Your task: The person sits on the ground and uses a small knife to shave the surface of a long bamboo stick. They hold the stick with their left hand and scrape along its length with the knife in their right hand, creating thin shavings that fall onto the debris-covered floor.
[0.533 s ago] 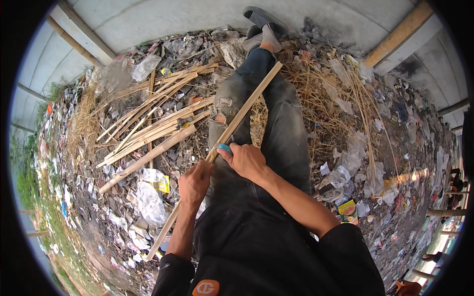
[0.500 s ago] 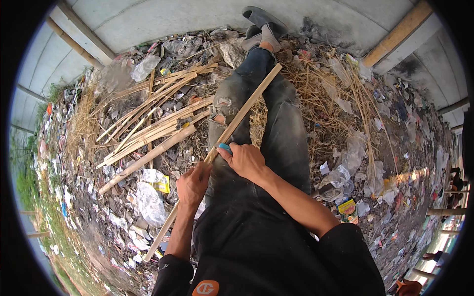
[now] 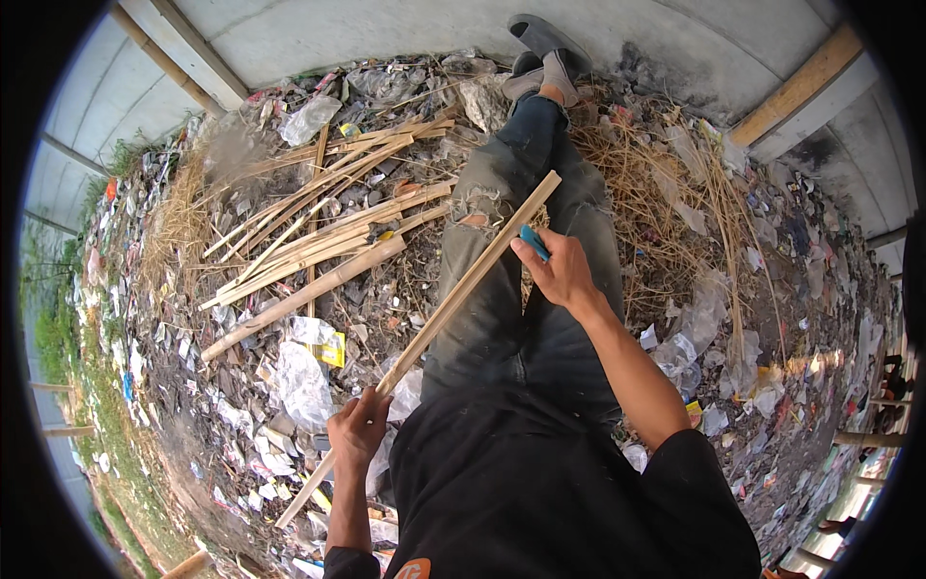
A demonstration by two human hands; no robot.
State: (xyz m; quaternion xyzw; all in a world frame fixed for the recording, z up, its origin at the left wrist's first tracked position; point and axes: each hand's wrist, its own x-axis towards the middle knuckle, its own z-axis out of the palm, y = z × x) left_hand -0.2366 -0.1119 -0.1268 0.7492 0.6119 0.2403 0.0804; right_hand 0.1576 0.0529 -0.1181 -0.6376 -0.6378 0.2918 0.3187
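A long, pale bamboo strip (image 3: pixel 451 307) slants across my lap, its far end above my legs and its near end low at the left. My left hand (image 3: pixel 357 427) is closed around its lower part. In my right hand (image 3: pixel 562 273) is a small blue-handled tool (image 3: pixel 533 243), gripped between thumb and fingers close beside the upper part of the strip. Any blade on it is too small to make out, and I cannot tell whether it touches the strip. My legs (image 3: pixel 482 270) lie stretched out beneath, in worn dark jeans.
Several split bamboo strips (image 3: pixel 338 232) lie piled at the left, with a thicker bamboo pole (image 3: pixel 304 299) alongside. Dry straw (image 3: pixel 656 183) is strewn right of my legs. Plastic scraps and litter (image 3: pixel 304 386) cover the ground. A grey wall (image 3: pixel 386 34) stands beyond my feet.
My right hand with the blue-handled tool has moved up along the strip, toward its far end and away from my left hand. My left hand has shifted slightly lower, still holding the strip.
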